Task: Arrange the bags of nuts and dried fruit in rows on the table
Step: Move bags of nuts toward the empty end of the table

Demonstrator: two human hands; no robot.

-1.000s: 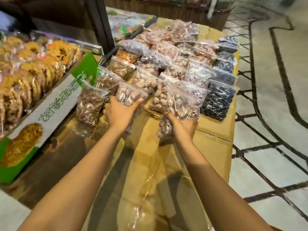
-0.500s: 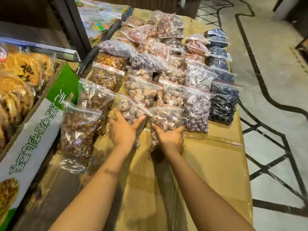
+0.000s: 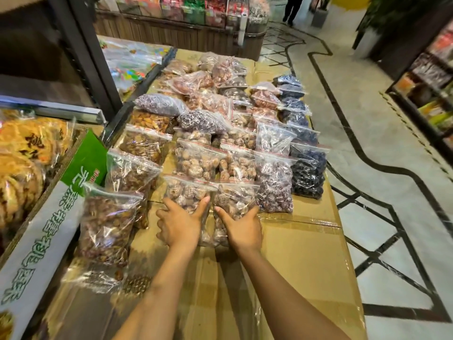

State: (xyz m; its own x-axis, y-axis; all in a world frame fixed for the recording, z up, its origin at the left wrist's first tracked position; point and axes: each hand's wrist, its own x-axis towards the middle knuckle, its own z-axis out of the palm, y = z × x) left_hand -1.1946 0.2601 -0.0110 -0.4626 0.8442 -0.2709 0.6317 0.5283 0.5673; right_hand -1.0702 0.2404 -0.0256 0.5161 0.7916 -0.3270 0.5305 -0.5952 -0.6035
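A pale stone floor [image 3: 367, 143] with dark inlaid lines is seen beside a cardboard-covered table [image 3: 306, 253]. Clear zip bags [image 3: 201, 158] of brown nuts and dark dried fruit are laid on it in rows. At the rows' near end, the left bag [image 3: 183, 190] is gripped low down by the left hand [image 3: 180, 223], and the right bag [image 3: 235, 197] by the right hand [image 3: 244, 229]. Brownish nuts are seen in both.

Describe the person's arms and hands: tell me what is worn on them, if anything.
Nothing is worn. The left forearm and right forearm are bare to the frame's lower edge, with no sleeve in view. The left hand and right hand are bare too: no gloves, rings, watch or bracelet show.
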